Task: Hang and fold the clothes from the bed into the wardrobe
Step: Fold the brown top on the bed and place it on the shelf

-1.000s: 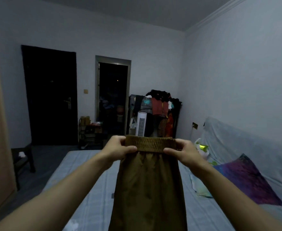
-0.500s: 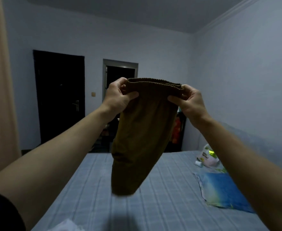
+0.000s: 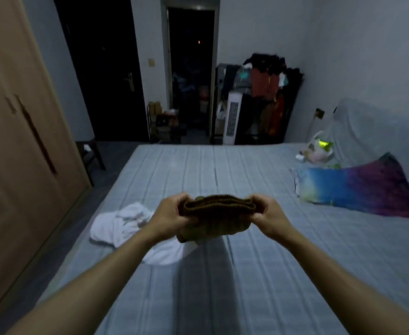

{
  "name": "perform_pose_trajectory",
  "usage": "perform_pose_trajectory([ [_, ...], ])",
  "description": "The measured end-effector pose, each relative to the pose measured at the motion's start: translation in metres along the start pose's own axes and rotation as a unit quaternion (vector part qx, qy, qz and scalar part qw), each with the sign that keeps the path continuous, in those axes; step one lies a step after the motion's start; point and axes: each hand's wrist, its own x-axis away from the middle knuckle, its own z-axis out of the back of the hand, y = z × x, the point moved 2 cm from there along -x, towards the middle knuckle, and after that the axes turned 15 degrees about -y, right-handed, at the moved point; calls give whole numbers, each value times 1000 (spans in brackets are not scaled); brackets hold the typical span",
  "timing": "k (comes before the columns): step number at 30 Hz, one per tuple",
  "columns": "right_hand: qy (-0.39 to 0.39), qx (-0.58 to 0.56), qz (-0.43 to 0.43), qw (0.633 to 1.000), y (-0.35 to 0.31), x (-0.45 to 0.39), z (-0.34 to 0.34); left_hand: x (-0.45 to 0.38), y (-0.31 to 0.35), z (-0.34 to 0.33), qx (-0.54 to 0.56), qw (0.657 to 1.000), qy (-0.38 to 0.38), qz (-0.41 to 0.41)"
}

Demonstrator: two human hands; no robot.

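Observation:
Brown trousers [image 3: 216,217] hang bunched in the air above the bed [image 3: 247,274], held by their elastic waistband. My left hand [image 3: 168,217] grips the waistband's left end and my right hand [image 3: 267,212] grips its right end. The legs dangle below the hands, mostly hidden behind the waistband. A crumpled white garment [image 3: 126,226] lies on the blue striped sheet just left of and beneath my left hand. The wooden wardrobe [image 3: 17,141] stands along the left with its doors closed.
A blue and purple pillow [image 3: 358,187] and a plastic bag [image 3: 318,148] lie at the bed's right side. A loaded clothes rack [image 3: 268,93] and a white fan heater [image 3: 232,117] stand past the bed's far end. A dark stool [image 3: 90,155] sits by the wardrobe.
My hands brought the trousers down from head height to low over the bed, and the legs bunched up. The view tilted downward, revealing the white garment.

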Motion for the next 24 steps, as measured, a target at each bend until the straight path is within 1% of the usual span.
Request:
perform_pose_trajectory([
  [5, -61, 2, -87, 994, 72, 100, -72, 71, -45, -88, 5, 992, -119, 49],
  [10, -102, 4, -151, 983, 95, 157, -110, 114, -67, -127, -8, 978, -185, 93],
  [13, -106, 19, -162, 981, 97, 166, -119, 126, -71, -134, -8, 974, -201, 107],
  [17, -96, 24, -169, 981, 98, 163, -124, 127, -81, -133, -2, 975, -194, 108],
  [24, -87, 2, -197, 977, 105, 123, -130, 98, -119, -118, 46, 970, -199, 134],
])
